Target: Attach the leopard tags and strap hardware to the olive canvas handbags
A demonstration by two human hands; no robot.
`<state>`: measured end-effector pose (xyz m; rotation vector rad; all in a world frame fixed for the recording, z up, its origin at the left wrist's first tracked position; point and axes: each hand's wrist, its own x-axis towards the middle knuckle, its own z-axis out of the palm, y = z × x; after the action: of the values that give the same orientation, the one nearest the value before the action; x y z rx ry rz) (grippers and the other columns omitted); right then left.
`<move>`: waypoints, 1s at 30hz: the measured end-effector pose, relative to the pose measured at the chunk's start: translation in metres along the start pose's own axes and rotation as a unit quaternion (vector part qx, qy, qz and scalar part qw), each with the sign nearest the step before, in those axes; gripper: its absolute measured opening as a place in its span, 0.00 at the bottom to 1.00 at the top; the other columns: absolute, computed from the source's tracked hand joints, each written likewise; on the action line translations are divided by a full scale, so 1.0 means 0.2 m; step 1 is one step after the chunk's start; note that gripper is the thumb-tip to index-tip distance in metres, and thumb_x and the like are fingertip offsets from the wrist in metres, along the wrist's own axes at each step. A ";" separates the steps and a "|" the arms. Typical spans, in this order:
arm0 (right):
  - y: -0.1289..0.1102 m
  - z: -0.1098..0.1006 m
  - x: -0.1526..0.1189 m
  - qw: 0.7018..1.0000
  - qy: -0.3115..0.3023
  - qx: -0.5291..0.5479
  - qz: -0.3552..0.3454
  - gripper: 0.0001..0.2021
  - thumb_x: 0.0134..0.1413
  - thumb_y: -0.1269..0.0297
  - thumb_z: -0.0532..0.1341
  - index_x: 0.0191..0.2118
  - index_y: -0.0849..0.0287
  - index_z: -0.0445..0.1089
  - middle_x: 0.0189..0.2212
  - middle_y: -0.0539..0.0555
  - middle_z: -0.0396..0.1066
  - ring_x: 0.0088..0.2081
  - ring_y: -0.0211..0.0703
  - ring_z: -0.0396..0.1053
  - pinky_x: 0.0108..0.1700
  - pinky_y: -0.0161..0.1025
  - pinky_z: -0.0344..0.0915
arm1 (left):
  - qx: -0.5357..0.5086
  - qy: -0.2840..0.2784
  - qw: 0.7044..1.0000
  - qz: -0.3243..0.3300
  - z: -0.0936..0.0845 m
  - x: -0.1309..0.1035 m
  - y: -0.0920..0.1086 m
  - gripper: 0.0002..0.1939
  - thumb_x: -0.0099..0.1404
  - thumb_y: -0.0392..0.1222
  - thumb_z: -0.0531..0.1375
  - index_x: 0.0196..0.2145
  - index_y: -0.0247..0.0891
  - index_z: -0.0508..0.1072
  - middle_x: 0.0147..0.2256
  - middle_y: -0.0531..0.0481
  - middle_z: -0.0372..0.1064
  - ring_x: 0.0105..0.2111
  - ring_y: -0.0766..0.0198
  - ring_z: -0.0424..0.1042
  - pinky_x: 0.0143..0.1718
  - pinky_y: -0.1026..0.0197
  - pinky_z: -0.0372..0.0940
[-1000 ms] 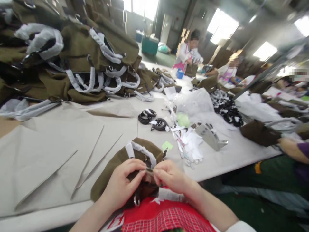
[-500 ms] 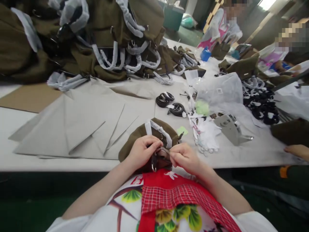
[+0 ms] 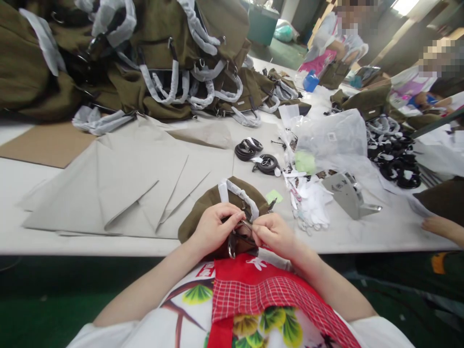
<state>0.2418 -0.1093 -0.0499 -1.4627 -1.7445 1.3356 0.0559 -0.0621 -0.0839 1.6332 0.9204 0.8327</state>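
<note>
- Because the table (image 3: 348, 237) gives firm support only near its front edge, I would keep the work resting there rather than letting it sag towards the red apron (image 3: 232, 270).
- The brown bag (image 3: 234, 197) sits at that front edge, between the two hands and close against the apron, its mouth towards me. I'd judge the step to be some fastening or adjusting at the mouth; doing it well calls for a steady body and a mouth that doesn't twist.
- The wrapped handle (image 3: 243, 194) arches just beyond the fingers; I would leave it lying back so that its cover isn't caught or torn.
- My left hand (image 3: 219, 224) has a narrow pinch, thumb and fingers drawn together on the bag's mouth. I'd make this the anchor.
- My right hand (image 3: 274, 232) is curled tight, thumb against the bent forefinger, tips at the opposite side of the mouth. Exactly what they pinch is hidden; small, even pulls would suit it best.
- The metal hook (image 3: 231, 246) hangs just below the left fingertips, seemingly free of them.
- The shiny metal piece (image 3: 247, 225) shows between both sets of fingertips; whether it is a zip or a clasp, I cannot tell.
</note>
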 end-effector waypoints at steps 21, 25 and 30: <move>0.01 0.03 0.01 0.995 0.018 -0.095 -0.008 0.15 0.52 0.72 0.52 0.19 0.61 0.70 0.17 0.48 0.68 0.21 0.33 0.63 0.28 0.31 0.55 | 0.034 -0.021 0.995 0.087 -0.01 -0.02 0.02 0.10 0.65 0.38 0.58 0.30 0.37 0.79 0.35 0.47 0.76 0.37 0.64 0.74 0.42 0.61 0.68; 0.00 0.03 0.00 0.986 -0.010 -0.161 -0.035 0.16 0.57 0.71 0.52 0.21 0.61 0.70 0.20 0.49 0.69 0.23 0.33 0.63 0.29 0.32 0.52 | 0.042 -0.083 0.988 0.126 -0.06 -0.03 0.05 0.09 0.62 0.32 0.58 0.36 0.37 0.78 0.39 0.45 0.76 0.40 0.62 0.74 0.45 0.60 0.68; -0.02 0.03 0.01 0.952 -0.031 -0.302 -0.036 0.19 0.65 0.64 0.50 0.24 0.60 0.67 0.20 0.49 0.67 0.22 0.34 0.57 0.28 0.36 0.45 | 0.120 -0.100 0.981 0.119 -0.09 -0.03 0.06 0.10 0.62 0.32 0.58 0.38 0.40 0.78 0.41 0.47 0.76 0.42 0.63 0.74 0.47 0.61 0.68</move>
<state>0.2337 -0.1103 -0.0483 -1.6461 -2.3568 0.8441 0.0397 -0.0613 -0.0681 2.0268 0.7140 0.7211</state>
